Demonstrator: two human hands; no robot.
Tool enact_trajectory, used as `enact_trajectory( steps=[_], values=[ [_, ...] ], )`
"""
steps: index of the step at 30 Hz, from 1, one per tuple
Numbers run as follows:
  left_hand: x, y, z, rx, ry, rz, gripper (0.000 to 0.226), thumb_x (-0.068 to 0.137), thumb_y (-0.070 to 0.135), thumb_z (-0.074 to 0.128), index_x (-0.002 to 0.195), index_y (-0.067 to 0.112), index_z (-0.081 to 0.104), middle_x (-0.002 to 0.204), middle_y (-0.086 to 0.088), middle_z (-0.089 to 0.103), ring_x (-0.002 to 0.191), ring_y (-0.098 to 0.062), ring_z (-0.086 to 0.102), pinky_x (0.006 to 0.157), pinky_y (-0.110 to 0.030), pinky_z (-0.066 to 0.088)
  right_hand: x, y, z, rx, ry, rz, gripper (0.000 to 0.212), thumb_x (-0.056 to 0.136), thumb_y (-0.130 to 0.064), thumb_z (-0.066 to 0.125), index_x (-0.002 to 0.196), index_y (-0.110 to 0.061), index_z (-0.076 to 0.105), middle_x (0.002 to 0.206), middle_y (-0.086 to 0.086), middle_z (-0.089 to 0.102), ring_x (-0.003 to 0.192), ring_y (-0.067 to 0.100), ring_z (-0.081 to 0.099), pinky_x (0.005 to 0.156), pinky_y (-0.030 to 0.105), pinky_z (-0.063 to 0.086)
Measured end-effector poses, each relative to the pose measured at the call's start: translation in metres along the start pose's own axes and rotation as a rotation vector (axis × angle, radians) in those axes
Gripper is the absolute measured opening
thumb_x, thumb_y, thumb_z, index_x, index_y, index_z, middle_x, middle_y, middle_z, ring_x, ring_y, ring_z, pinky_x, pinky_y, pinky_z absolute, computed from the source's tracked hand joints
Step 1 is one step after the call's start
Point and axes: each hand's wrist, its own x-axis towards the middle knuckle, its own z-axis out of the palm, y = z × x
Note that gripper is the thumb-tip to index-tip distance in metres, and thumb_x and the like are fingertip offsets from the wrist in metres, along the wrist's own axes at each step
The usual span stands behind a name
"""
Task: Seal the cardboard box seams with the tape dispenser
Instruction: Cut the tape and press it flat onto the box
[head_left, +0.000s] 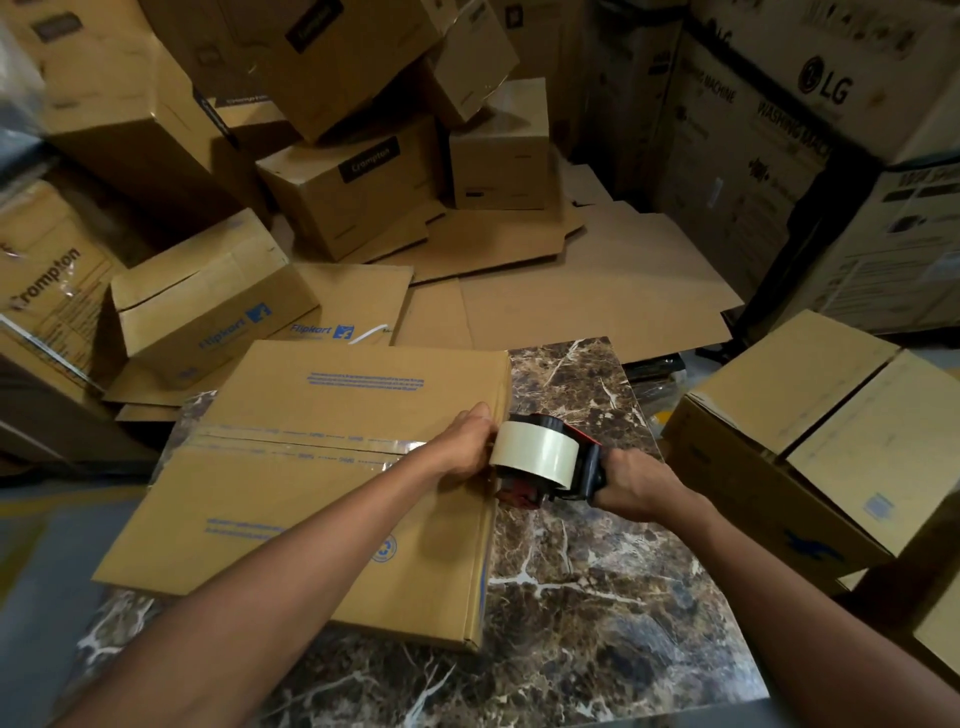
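**Tape at the box's right edge**

A flat cardboard box (322, 483) lies on the marble bench (582, 587). A strip of clear tape (291, 441) runs across its middle seam. The right hand (636, 486) grips the handle of the tape dispenser (545, 457) — fingers wrapped tight around it. The dispenser sits just past the box's right edge. The left hand (467, 441) presses there, fingers touching the tape roll — curled, holding nothing.

The left hand (467, 441) covers the clear tape's end on the flat brown cardboard box (322, 478). The right hand (631, 486) hides the red-and-black tape dispenser (545, 462) handle.
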Motion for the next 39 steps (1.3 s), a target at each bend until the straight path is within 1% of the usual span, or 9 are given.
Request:
enact_trajectory(
  steps=[5, 11, 18, 22, 26, 28, 31, 34, 39],
  values=[
    [0.005, -0.005, -0.003, -0.082, -0.118, 0.054, 0.012, 0.089, 0.020, 0.066, 0.097, 0.015, 0.074, 0.100, -0.001, 0.042, 0.103, -0.022, 0.048, 0.094, -0.032, 0.041, -0.003, 0.029, 0.011, 0.016, -0.069, 0.099, 0.030, 0.076, -0.037, 0.063, 0.101, -0.020, 0.056, 0.083, 0.002, 0.062, 0.075, 0.022, 0.063, 0.065, 0.033, 0.053],
    [0.006, 0.002, -0.007, -0.184, -0.165, 0.000, 0.009, 0.090, 0.026, 0.067, 0.087, 0.020, 0.074, 0.097, 0.003, 0.041, 0.095, -0.012, 0.047, 0.088, -0.025, 0.042, -0.019, 0.043, 0.059, 0.956, -0.172, 0.367, 0.010, 0.084, -0.002, 0.058, 0.078, -0.006, 0.052, 0.054, 0.004, 0.048, 0.041, 0.015, 0.041, 0.042, 0.025, 0.036],
    [0.013, 0.009, -0.020, -0.296, -0.274, 0.012, 0.011, 0.089, 0.004, 0.065, 0.084, 0.000, 0.073, 0.052, 0.020, 0.056, 0.051, 0.011, 0.050, 0.050, -0.005, 0.033, -0.006, 0.039, 0.115, 1.552, -0.352, 0.649, 0.031, 0.089, -0.010, 0.049, 0.058, -0.012, 0.046, 0.047, 0.002, 0.040, 0.036, 0.013, 0.037, 0.038, 0.022, 0.035],
    [0.017, 0.009, -0.018, -0.251, -0.300, 0.039, 0.010, 0.089, 0.004, 0.065, 0.082, 0.005, 0.073, 0.051, 0.022, 0.060, 0.049, 0.012, 0.050, 0.053, -0.006, 0.033, -0.005, 0.044, 0.127, 1.514, -0.317, 0.688, 0.027, 0.086, -0.013, 0.057, 0.060, -0.005, 0.053, 0.052, 0.013, 0.052, 0.041, 0.023, 0.050, 0.044, 0.028, 0.047],
    [0.023, 0.008, -0.017, -0.202, -0.316, 0.055, 0.014, 0.087, 0.006, 0.068, 0.077, 0.014, 0.073, 0.065, 0.016, 0.065, 0.056, 0.011, 0.053, 0.059, -0.010, 0.037, 0.019, 0.086, 0.184, 1.168, -0.105, 0.601, 0.045, 0.051, -0.041, 0.082, 0.071, -0.004, 0.068, 0.073, 0.025, 0.070, 0.070, 0.043, 0.069, 0.072, 0.062, 0.057],
    [0.027, 0.007, -0.015, -0.186, -0.321, 0.067, 0.014, 0.087, 0.006, 0.069, 0.076, 0.015, 0.072, 0.069, 0.010, 0.066, 0.061, 0.006, 0.054, 0.062, -0.012, 0.039, 0.013, 0.080, 0.168, 0.989, -0.049, 0.586, 0.053, 0.050, -0.058, 0.082, 0.069, -0.009, 0.069, 0.074, 0.018, 0.072, 0.075, 0.038, 0.070, 0.075, 0.054, 0.058],
    [0.028, 0.004, -0.013, -0.204, -0.305, 0.056, 0.013, 0.088, 0.007, 0.068, 0.077, 0.012, 0.073, 0.067, 0.009, 0.065, 0.059, 0.006, 0.053, 0.058, -0.010, 0.037, -0.024, 0.036, 0.101, 0.445, 0.024, 0.622, 0.073, 0.073, -0.083, 0.052, 0.070, -0.011, 0.058, 0.073, 0.009, 0.062, 0.073, 0.030, 0.064, 0.064, 0.035, 0.051],
    [0.027, 0.002, -0.011, -0.212, -0.283, 0.075, 0.013, 0.089, 0.008, 0.067, 0.079, 0.011, 0.074, 0.059, 0.013, 0.060, 0.050, 0.010, 0.048, 0.053, -0.009, 0.033, -0.038, 0.005, 0.081, 0.186, 0.430, 0.689, 0.088, 0.080, -0.086, 0.022, 0.073, -0.010, 0.065, 0.079, 0.012, 0.066, 0.074, 0.029, 0.063, 0.063, 0.033, 0.049],
    [0.027, -0.001, -0.012, -0.254, -0.300, 0.085, 0.011, 0.089, 0.012, 0.068, 0.081, 0.013, 0.075, 0.070, 0.009, 0.065, 0.066, 0.001, 0.054, 0.061, -0.014, 0.037, -0.010, -0.070, 0.067, 1.145, 0.480, 0.320, 0.057, 0.082, -0.063, 0.063, 0.063, -0.010, 0.062, 0.059, -0.001, 0.057, 0.054, 0.013, 0.052, 0.053, 0.027, 0.036]
  ],
)
